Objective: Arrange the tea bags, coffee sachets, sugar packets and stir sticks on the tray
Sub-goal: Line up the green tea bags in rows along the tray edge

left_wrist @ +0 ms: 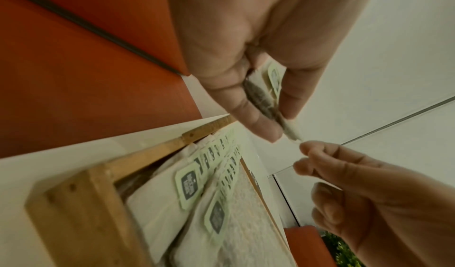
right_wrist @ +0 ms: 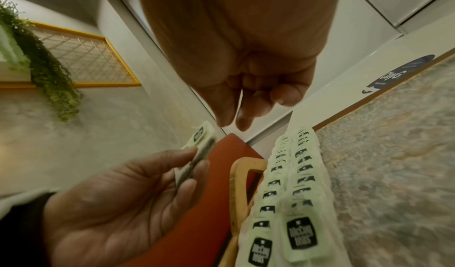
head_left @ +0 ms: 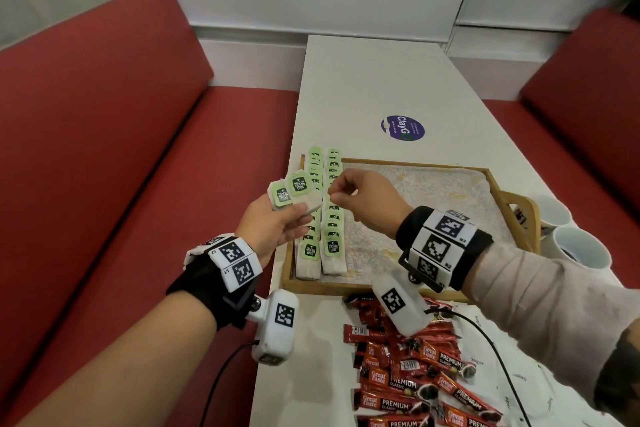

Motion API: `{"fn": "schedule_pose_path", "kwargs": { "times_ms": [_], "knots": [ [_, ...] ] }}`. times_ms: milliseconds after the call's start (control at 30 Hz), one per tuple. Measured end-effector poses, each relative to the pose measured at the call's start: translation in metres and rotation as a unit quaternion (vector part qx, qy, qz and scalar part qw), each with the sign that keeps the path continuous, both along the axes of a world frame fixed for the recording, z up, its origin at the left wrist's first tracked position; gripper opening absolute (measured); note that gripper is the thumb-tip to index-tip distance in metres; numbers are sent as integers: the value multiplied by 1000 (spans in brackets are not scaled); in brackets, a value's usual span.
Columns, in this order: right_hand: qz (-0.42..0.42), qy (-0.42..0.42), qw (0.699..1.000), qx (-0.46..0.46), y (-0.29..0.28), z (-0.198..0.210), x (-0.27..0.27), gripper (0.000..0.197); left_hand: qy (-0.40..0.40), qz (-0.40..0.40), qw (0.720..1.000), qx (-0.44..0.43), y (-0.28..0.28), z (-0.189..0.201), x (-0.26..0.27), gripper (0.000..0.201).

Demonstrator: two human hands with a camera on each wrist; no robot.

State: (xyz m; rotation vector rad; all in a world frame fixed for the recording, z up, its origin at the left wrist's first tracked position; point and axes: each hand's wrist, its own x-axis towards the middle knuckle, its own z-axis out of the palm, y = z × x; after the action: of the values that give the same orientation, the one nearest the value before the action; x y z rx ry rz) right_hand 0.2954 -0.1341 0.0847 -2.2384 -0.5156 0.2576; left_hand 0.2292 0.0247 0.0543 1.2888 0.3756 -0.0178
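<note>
- The white table (head_left: 374,80) runs lengthwise away from the person, between two red benches (head_left: 104,149), with a round purple sticker (head_left: 402,127) on it beyond the tray.
- The wooden tray (head_left: 408,163) sits crosswise on the table, a handle at each short end, its patterned floor mostly bare on the right side.
- Two rows of tea bags (head_left: 322,211) lie along the tray's left end, overlapped like shingles, each row's long axis running from the near rim to the far rim, green tags facing up (the far tags reach over the far rim).
- A heap of red coffee sachets (head_left: 415,371) lies on the table nearer than the tray, the sticks pointing every which way.
- Two white cups (head_left: 568,236) stand by the tray's right handle.
- The left hand (head_left: 273,222) is held above the tray's left edge and pinches a few loose tea bags (head_left: 294,191) between thumb and fingers, tags pointing up and away.
- The right hand (head_left: 363,198) is just beside them, thumb and forefinger drawn together at the bags' edge; whether they grip anything I cannot tell.
</note>
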Motion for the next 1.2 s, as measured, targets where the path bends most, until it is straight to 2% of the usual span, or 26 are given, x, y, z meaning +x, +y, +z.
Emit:
{"fn": "schedule_pose_path", "kwargs": {
  "times_ms": [133, 333, 700, 833, 933, 1000, 1133, 1200],
  "knots": [
    [17, -8, 999, -49, -1, -2, -6, 9, 7, 8, 1000, 15, 1, -1, 1, 16],
    [6, -30, 999, -32, 7, -3, -9, 8, 8, 6, 1000, 26, 1, -3, 1, 22],
    [7, -53, 998, -26, 13, -9, -16, 6, -13, 41, 999, -8, 0, -6, 4, 18],
    [12, -70, 996, -56, 15, -12, -17, 9, -17, 29, 999, -13, -2, -4, 5, 15],
    [11, -53, 995, -83, 12, -13, -13, 7, -19, 19, 1000, -10, -2, -2, 5, 13],
    [10, -40, 993, -108, 10, -11, -10, 12, -18, 12, 1000, -2, -2, -1, 5, 13],
    [-30, -18, 998, -45, 8, -2, -1, 23, -6, -8, 1000, 22, 2, -3, 6, 20],
    [-17, -11, 1000, -14, 9, 4, 1, 28, -3, -25, 999, 41, 2, -3, 5, 24]
  ]
}}
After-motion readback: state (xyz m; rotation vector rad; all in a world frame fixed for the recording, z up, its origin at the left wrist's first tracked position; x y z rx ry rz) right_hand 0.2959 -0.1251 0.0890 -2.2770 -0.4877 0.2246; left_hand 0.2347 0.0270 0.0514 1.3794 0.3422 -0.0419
